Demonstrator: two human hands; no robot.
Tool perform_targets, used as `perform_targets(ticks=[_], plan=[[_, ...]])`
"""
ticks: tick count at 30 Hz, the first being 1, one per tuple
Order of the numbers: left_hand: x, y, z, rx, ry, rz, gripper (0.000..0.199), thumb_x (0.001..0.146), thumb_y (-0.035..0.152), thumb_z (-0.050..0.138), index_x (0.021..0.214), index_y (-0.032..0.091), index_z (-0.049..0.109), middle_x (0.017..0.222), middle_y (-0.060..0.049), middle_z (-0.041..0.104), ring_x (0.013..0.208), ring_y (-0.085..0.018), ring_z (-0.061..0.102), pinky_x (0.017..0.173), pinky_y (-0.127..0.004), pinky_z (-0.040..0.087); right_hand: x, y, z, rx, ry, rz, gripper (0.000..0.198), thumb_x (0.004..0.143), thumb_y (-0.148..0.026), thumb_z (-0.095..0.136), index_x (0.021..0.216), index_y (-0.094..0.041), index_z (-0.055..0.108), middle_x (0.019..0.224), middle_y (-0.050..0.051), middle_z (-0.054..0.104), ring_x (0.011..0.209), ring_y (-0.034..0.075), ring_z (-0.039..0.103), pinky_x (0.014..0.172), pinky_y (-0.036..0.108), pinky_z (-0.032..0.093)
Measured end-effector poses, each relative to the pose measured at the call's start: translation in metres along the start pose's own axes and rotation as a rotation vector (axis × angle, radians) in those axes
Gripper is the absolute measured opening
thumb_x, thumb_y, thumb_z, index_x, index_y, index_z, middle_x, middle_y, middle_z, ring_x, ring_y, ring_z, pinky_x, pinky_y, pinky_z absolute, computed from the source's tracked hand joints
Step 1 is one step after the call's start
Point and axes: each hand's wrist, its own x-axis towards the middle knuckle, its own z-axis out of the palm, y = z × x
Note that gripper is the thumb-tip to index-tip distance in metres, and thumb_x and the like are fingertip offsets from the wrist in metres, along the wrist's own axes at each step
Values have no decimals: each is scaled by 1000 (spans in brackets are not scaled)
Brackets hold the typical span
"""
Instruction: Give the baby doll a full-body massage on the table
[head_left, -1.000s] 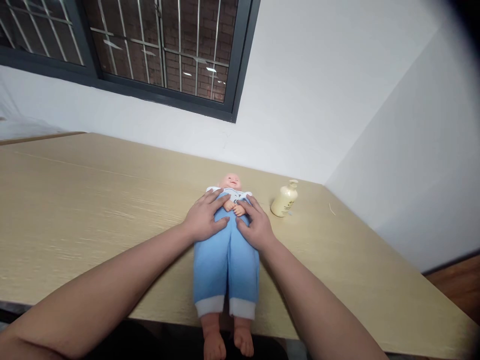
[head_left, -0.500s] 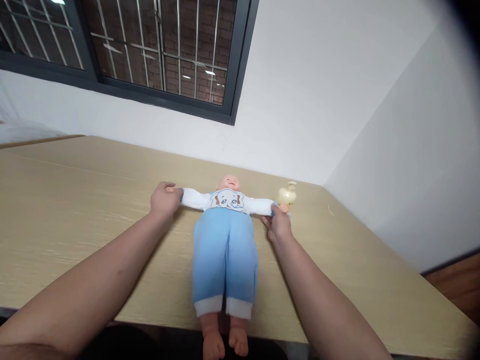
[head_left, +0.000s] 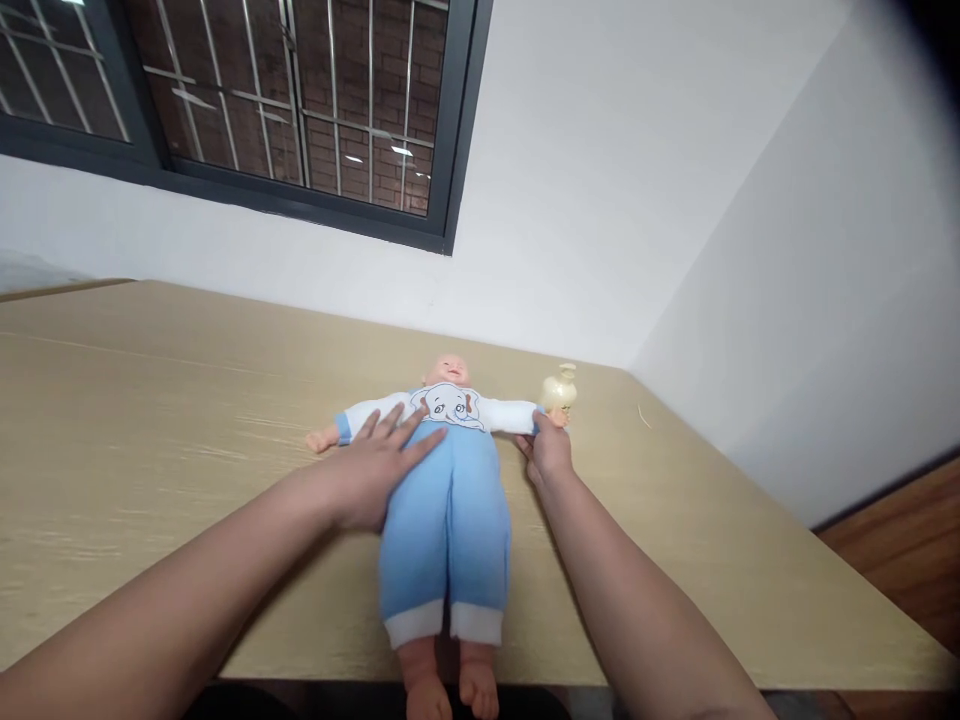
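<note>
A baby doll (head_left: 442, 500) lies on its back on the table, head away from me and feet past the near edge. It wears light blue trousers and a white top with an elephant face on the chest. My left hand (head_left: 382, 460) is spread over the waist and side of the doll, fingers apart. The doll's arm on that side rests loose on the table. My right hand (head_left: 551, 445) grips the doll's other arm at the blue cuff, holding it stretched out. Just behind that hand stands a cream pump bottle (head_left: 559, 388), its lower part hidden.
The wooden table (head_left: 187, 400) runs back to a white wall (head_left: 585, 200). A dark-framed window with bars (head_left: 300, 120) is above it. A thin pale strand (head_left: 643, 416) lies to the right of the bottle. Brown wood panelling (head_left: 900, 520) shows at lower right.
My left hand has let go of the doll's arm and moved right onto its waist, fingers spread. That arm now lies lower on the table. My right hand keeps its grip.
</note>
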Motion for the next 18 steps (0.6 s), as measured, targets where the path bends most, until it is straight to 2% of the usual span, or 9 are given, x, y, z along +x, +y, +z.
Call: perform_targets(ticks=[2, 4, 6, 8, 11, 14, 18], plan=[[-5, 22, -3, 2, -48, 101, 128, 49, 33, 84, 161, 34, 21, 168, -15, 5, 150, -51, 4, 114, -71, 14, 1, 0, -2, -11, 3, -8, 32, 78, -33, 66, 107, -20, 62, 104, 5, 71, 87, 19, 73, 66, 32, 65], [-7, 42, -6, -8, -19, 218, 120, 55, 30, 82, 159, 39, 23, 169, -11, 4, 151, -49, 2, 116, -71, 14, 3, 1, -4, -21, 10, -22, 32, 78, -34, 66, 107, -20, 63, 104, 4, 71, 86, 19, 73, 64, 30, 64], [-7, 58, -7, -32, -14, 353, 109, 60, 38, 82, 156, 43, 30, 169, -7, 13, 152, -47, 8, 117, -69, 15, 4, 1, -5, -27, 29, -45, 33, 77, -34, 67, 105, -19, 64, 104, 4, 71, 86, 19, 72, 60, 27, 63], [-7, 71, -2, -40, -2, 470, 97, 65, 45, 80, 152, 41, 38, 165, -7, 27, 151, -46, 17, 118, -67, 17, 4, 1, -4, -34, 44, -76, 32, 75, -34, 68, 102, -18, 65, 101, 4, 71, 85, 19, 72, 56, 25, 62], [-7, 81, 12, -34, 74, 586, 69, 79, 41, 69, 145, 33, 50, 153, -10, 47, 142, -41, 36, 116, -60, 27, 2, 0, -1, -45, 50, -114, 29, 74, -34, 67, 98, -17, 66, 95, 3, 71, 80, 19, 72, 52, 23, 60], [-5, 79, 19, -9, 155, 579, 54, 84, 30, 63, 138, 27, 56, 134, -13, 61, 123, -35, 53, 105, -54, 40, 0, -1, 0, -47, 59, -128, 29, 74, -34, 67, 97, -17, 66, 92, 2, 71, 77, 19, 71, 52, 24, 59], [0, 61, 10, -63, 234, 429, 56, 81, 22, 63, 137, 22, 57, 124, -16, 63, 107, -32, 59, 93, -50, 48, 0, -1, -3, -77, 9, -215, 31, 75, -37, 65, 99, -17, 64, 87, 1, 70, 77, 18, 70, 60, 26, 59]])
